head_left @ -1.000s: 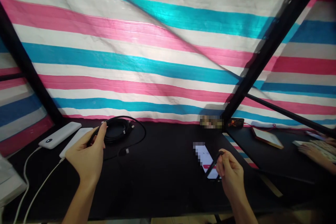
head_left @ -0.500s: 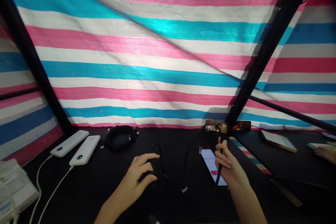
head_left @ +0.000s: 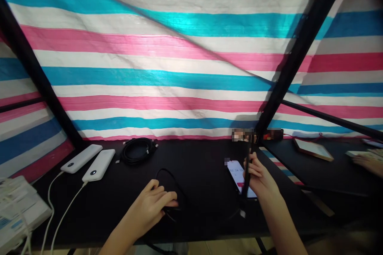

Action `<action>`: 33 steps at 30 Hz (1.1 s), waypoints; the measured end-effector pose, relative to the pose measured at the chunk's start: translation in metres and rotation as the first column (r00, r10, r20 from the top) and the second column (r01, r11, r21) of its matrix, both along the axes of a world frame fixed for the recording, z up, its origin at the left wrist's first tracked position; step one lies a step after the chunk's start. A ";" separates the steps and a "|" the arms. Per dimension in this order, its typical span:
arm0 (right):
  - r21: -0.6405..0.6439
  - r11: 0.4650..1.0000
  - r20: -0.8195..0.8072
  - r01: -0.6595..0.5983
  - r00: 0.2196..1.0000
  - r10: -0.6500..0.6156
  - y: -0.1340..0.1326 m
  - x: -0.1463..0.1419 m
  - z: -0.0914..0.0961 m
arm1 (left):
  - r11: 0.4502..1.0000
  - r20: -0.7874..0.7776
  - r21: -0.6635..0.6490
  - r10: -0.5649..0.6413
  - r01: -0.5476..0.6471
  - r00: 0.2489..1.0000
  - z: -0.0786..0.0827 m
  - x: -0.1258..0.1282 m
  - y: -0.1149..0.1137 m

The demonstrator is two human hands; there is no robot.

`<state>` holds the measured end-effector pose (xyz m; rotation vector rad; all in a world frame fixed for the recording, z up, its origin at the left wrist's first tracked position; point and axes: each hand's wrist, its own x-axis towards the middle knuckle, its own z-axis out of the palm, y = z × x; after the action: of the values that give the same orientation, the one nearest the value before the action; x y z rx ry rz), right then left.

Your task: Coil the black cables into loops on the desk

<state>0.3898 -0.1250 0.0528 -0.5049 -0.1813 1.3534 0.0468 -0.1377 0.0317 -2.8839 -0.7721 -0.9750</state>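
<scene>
My left hand (head_left: 154, 203) is closed around a black cable (head_left: 170, 173), which loops out above and below the fingers over the black table. My right hand (head_left: 259, 175) is raised at the right, its fingers shut on a length of black cable (head_left: 247, 167) that stands nearly upright. Below that hand hangs or lies a pale connector (head_left: 242, 214); whether it touches the table I cannot tell. Behind the right hand lies a phone (head_left: 235, 175) with a lit timer screen, partly hidden by fingers and cable. A coil of black cables (head_left: 137, 151) with several plugs rests farther back.
Two white power banks (head_left: 98, 165) with white leads lie at the left, near a pile of white packages (head_left: 22, 211). A black post (head_left: 287, 67) rises at the right. Beyond it are a framed board (head_left: 312, 149) and another person's hand (head_left: 366, 159).
My left fingers have closed on the cable, where they were spread before. The pale connector has shifted right, under my right hand. The view has tilted down, showing the table's front edge.
</scene>
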 end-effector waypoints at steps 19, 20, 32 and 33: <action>-0.095 0.992 0.995 -0.083 0.011 0.096 -0.033 -0.069 0.067 | 0.892 0.356 -0.294 0.436 -0.344 0.826 0.132 0.023 -0.012; -0.031 0.997 0.997 -0.073 -0.066 0.026 -0.040 -0.072 0.072 | 0.880 0.374 -0.272 0.470 -0.390 0.799 0.134 0.024 -0.017; 0.443 0.865 0.881 -0.238 -0.064 -0.469 -0.139 -0.148 0.083 | 0.804 0.645 -0.291 0.565 -0.519 0.514 0.142 0.012 -0.103; 0.429 0.869 0.893 -0.247 -0.030 -0.449 -0.144 -0.150 0.083 | 0.819 0.664 -0.304 0.549 -0.487 0.508 0.141 0.011 -0.110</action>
<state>0.2402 -0.2689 0.1354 -0.9924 -1.7168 0.3837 0.0577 -0.2476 0.1728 -1.9348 -1.6113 -2.0098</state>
